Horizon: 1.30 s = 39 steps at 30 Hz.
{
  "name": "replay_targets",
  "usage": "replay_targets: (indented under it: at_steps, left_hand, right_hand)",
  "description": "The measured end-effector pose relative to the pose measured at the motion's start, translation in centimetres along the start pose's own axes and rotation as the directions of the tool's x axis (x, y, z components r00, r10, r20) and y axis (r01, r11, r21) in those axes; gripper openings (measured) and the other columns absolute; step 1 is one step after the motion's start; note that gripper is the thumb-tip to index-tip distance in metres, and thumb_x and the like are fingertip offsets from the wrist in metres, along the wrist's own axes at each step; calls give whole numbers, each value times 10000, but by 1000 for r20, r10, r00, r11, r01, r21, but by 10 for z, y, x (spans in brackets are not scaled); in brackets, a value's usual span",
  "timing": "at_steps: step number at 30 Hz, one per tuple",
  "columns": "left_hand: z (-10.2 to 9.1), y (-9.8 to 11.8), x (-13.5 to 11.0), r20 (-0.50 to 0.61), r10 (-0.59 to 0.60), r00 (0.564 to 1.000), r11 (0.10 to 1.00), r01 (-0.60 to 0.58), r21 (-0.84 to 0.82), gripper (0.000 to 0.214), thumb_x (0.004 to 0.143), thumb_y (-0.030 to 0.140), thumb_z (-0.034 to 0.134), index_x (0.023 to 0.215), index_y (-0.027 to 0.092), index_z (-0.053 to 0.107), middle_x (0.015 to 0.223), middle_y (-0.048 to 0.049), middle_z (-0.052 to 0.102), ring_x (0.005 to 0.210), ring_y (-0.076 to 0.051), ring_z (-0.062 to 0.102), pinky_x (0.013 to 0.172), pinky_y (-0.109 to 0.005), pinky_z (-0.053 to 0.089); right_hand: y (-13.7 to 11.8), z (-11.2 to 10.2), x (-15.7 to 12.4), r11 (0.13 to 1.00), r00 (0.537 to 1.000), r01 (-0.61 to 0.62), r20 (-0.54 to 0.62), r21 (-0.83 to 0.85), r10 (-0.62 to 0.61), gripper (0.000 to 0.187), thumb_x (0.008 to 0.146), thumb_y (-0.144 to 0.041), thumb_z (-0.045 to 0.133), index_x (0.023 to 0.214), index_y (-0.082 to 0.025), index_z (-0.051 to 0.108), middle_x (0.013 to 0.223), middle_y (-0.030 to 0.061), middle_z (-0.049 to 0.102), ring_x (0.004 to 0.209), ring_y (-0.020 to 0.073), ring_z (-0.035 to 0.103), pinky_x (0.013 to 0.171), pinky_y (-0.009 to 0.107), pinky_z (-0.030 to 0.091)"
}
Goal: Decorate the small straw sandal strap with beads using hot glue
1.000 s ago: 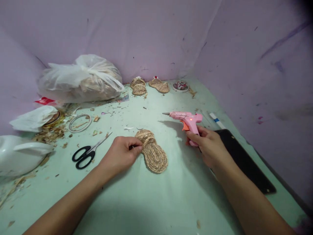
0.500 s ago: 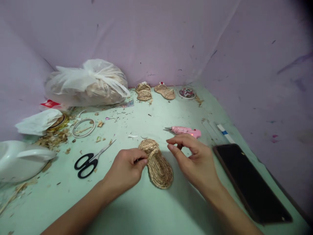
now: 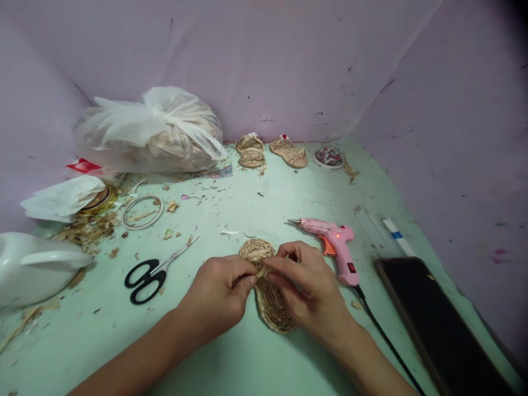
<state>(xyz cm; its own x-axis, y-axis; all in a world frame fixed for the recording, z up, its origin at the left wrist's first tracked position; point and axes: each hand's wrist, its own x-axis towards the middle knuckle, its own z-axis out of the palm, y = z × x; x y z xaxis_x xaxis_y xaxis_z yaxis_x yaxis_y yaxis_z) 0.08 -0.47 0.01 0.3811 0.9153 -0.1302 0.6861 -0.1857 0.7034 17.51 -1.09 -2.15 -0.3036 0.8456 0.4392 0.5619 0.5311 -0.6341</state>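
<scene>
A small sandal of coiled, braided straw [image 3: 273, 308] lies on the pale green table, with a straw strap across its middle. My left hand [image 3: 225, 286] pinches the sandal's strap at its left side, thumb and index finger closed. From the right, my right hand [image 3: 305, 280] has its fingers closed on the same strap, and it hides the sandal's right edge. To the right of the hands lies a pink glue gun [image 3: 334, 236] with an orange trigger and a lit red light. Black-handled scissors [image 3: 154, 278] lie to the left, blades pointing away.
A phone [image 3: 437, 324] lies at the right beside the glue gun's cord. Further back stand finished-looking straw sandals [image 3: 251, 151], a dish of beads [image 3: 329, 157] and a stuffed plastic bag [image 3: 152, 132]. A tape ring [image 3: 143, 213], straw scraps and a white jug [image 3: 37, 269] are at the left.
My right hand has moved left and down onto the sandal's strap, uncovering the glue gun's handle. My left hand keeps its pinch. The view has shifted slightly.
</scene>
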Motion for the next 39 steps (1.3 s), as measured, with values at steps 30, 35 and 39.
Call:
replay_targets:
  at_steps: [30,35,39]
  left_hand:
    - [-3,14,-15,118,504,856,533,-416,737,409,589,-31,324,768,186,620,776,-85,665,565,-202,573,459,-305,450]
    - [-8,14,-13,108,522,846,516,-415,749,405,610,-29,318,777,183,619,779,-85,671,559,-193,572,467,-294,457]
    - [-8,13,-11,50,507,861,523,-353,776,407,641,-27,329,830,191,615,887,-86,671,604,-178,583,510,-284,459]
  right_hand:
    - [14,-23,-10,832,837,-547,78,94,541,95,766,-188,549,773,-206,641,717,29,645,630,166,572,579,310,462]
    - [5,-24,-7,939,934,-296,257,176,246,275,818,-108,469,982,-240,646,831,38,611,735,153,574,627,284,469]
    - [4,-17,-7,982,965,-161,223,103,135,288,824,-103,486,981,-270,659,844,40,591,738,160,548,625,299,456]
